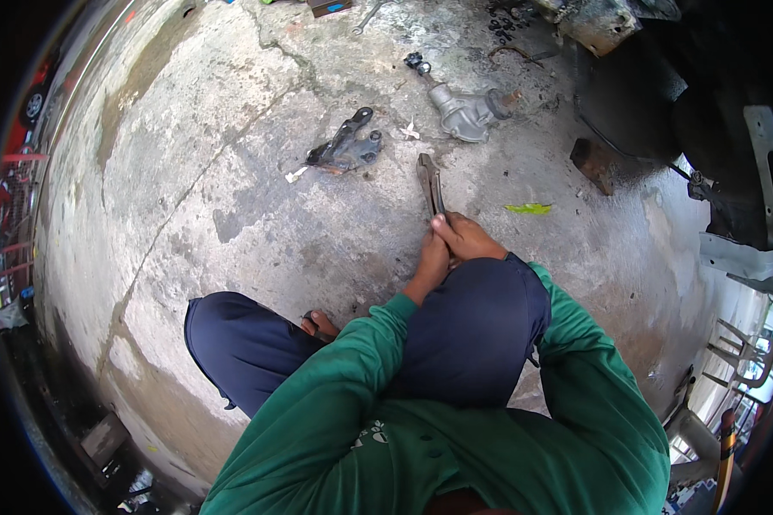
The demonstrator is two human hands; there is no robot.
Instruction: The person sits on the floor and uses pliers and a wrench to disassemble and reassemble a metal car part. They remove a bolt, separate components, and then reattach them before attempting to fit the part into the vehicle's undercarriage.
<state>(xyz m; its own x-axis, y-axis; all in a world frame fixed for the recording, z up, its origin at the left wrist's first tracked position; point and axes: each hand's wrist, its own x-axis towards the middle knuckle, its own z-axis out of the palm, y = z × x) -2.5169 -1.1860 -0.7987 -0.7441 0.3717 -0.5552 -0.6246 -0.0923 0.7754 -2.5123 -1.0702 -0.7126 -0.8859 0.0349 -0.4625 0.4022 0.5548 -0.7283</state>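
A pair of worn metal pliers (432, 187) points away from me over the concrete, with its jaws at the far end. My right hand (474, 237) is closed around the handles in front of my raised knee. Beside it and pressed against it, my left hand (431, 257) is also closed on the handle end; its fingers are partly hidden. A grey metal gear housing (465, 113) with a jointed shaft lies on the floor beyond the pliers. To its left lies a dark, greasy metal bracket (345, 146).
A green leaf (528, 209) lies right of my hands, and a rusty block (592, 166) stands farther right. Dark vehicle parts (713, 129) crowd the right side. A wrench (368, 17) and several small dark parts (508, 24) lie at the far edge. A chair (747, 354) stands at lower right.
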